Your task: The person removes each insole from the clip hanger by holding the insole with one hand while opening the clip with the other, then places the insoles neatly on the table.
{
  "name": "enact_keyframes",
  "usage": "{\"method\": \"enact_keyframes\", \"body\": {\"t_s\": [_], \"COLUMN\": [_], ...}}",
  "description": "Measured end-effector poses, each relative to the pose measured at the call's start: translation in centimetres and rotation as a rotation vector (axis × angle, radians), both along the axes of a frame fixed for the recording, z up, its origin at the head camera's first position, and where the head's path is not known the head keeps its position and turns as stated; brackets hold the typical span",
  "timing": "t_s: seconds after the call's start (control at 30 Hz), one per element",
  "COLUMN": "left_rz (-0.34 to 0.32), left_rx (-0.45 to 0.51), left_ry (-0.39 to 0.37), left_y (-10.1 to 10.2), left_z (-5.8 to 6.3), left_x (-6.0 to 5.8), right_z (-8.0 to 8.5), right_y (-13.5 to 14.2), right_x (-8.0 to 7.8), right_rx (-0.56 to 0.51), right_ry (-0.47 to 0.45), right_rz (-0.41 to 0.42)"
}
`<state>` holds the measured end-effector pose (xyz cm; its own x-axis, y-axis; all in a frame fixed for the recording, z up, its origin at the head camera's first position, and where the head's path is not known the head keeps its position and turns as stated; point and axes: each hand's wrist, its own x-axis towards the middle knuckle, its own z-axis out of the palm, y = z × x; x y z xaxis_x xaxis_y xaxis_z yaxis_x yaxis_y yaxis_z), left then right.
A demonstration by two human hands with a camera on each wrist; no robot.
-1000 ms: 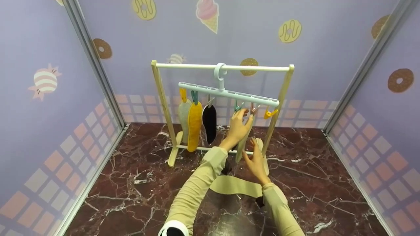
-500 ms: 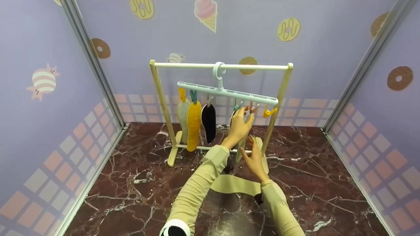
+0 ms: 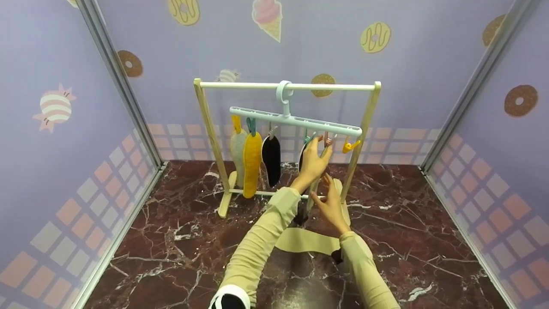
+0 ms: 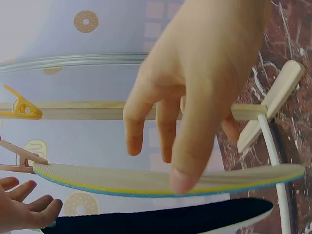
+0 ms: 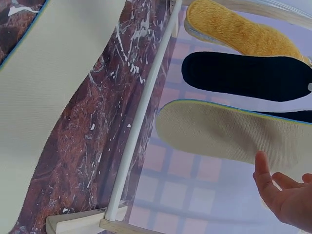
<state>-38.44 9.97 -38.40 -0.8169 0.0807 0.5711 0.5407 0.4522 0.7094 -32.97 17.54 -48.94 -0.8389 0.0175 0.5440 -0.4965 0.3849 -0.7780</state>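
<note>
A cream insole (image 4: 146, 178) with a yellow-and-blue edge hangs from a pink clothespin (image 4: 19, 158) on the pale blue clip hanger (image 3: 300, 121). My left hand (image 3: 314, 163) is at the insole's top, fingers loosely bent and spread on one side, thumb on the other. Lower down, my right hand (image 3: 331, 208) is beside the insole with its fingers apart. In the left wrist view its thumb lies against the insole's edge; in the right wrist view a fingertip is at its cream face. Just left hangs a black insole (image 4: 161, 217), partly hidden in the head view.
Grey (image 3: 238, 156), yellow (image 3: 252, 165) and black insoles hang at the hanger's left. A yellow clothespin (image 3: 350, 146) holds nothing at its right end. The hanger tilts on a wooden rack (image 3: 200, 111). Another cream insole (image 3: 306, 240) lies on the marbled surface (image 3: 171, 257) in front.
The hanging cream insole has turned to show more of its edge. Both hands have barely moved, staying beside it. The head view has shifted slightly.
</note>
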Motion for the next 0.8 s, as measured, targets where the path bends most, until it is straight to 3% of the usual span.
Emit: {"method": "enact_keyframes", "body": {"t_s": [0.27,0.5,0.8], "left_rz": [-0.046,-0.068,-0.102], "left_rx": [0.058,0.119,0.162], "left_ry": [-0.074,-0.116,-0.066], "left_y": [0.0,0.2,0.5], "left_z": [0.3,0.4,0.7], "left_x": [-0.5,-0.7,-0.7], "right_z": [-2.4,-1.9,-1.4], "right_y": [0.9,0.5,0.1], "right_x": [-2.6,-3.5,-3.4], "right_rx": [0.030,0.032,0.040], "right_ry": [-0.011,0.051,0.102], "right_rz": [-0.049,-0.040,-0.044]}}
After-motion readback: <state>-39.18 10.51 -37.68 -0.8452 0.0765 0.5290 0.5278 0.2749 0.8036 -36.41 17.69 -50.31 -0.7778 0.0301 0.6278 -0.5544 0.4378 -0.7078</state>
